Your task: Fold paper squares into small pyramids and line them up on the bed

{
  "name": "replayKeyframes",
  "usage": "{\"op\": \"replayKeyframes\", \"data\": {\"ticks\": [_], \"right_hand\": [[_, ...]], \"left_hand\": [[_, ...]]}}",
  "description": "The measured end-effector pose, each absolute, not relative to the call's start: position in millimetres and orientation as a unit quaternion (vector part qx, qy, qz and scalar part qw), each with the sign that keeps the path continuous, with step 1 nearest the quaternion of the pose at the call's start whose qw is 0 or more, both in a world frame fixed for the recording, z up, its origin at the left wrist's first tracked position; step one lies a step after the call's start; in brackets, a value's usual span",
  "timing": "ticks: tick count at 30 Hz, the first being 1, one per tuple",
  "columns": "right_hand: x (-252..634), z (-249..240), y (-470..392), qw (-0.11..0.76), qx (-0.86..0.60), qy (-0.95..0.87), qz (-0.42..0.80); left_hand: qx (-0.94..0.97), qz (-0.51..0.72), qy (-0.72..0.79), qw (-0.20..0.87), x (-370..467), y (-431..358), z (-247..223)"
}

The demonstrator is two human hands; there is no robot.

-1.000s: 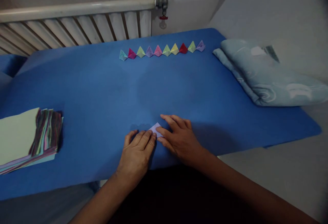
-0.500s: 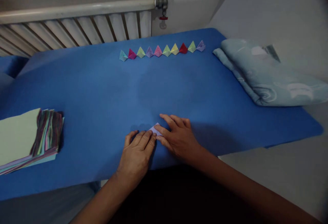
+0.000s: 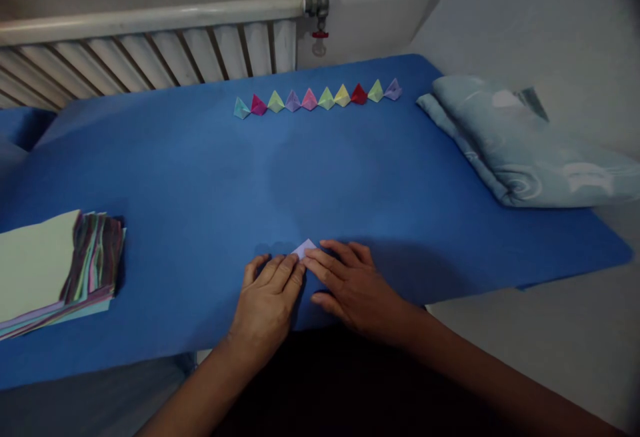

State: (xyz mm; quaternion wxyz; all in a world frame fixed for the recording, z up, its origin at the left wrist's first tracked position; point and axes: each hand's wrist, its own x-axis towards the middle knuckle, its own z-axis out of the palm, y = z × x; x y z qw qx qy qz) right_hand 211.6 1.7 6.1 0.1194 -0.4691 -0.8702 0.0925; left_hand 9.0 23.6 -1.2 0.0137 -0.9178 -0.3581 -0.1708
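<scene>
A small piece of lilac paper (image 3: pixel 305 248) lies on the blue surface, folded so that a pointed corner faces away from me. My left hand (image 3: pixel 267 300) rests palm down, its fingers laid close together and their tips pressing the left part of the paper. From the other side my right hand (image 3: pixel 353 284) reaches in with fingers stretched out. Its index and middle fingertips touch the paper's right part, while the thumb sits apart, nearer to me. The lower part of the paper is hidden under the fingers.
Across the far side runs a row of several small folded paper pieces (image 3: pixel 309 98) in mixed colours. A stack of coloured paper sheets (image 3: pixel 35 267) lies at the left. A folded grey-green blanket (image 3: pixel 500 137) is at the right. Behind stands a radiator (image 3: pixel 150 57).
My right hand's fingers have drawn together and shifted down over the paper's right side, and the thumb has moved off the paper toward me. My left hand stays in place.
</scene>
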Motion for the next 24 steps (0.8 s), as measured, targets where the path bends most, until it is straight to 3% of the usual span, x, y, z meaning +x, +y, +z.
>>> {"op": "replayKeyframes", "data": {"ticks": [6, 24], "right_hand": [[215, 5, -1, 0.076, -0.477, -0.871, 0.084], [218, 1, -7, 0.083, -0.493, -0.865, 0.053]], "left_hand": [[-0.921, -0.160, -0.354, -0.009, 0, 20, -4], [-0.919, -0.140, -0.365, 0.052, 19, 13, -2]]}}
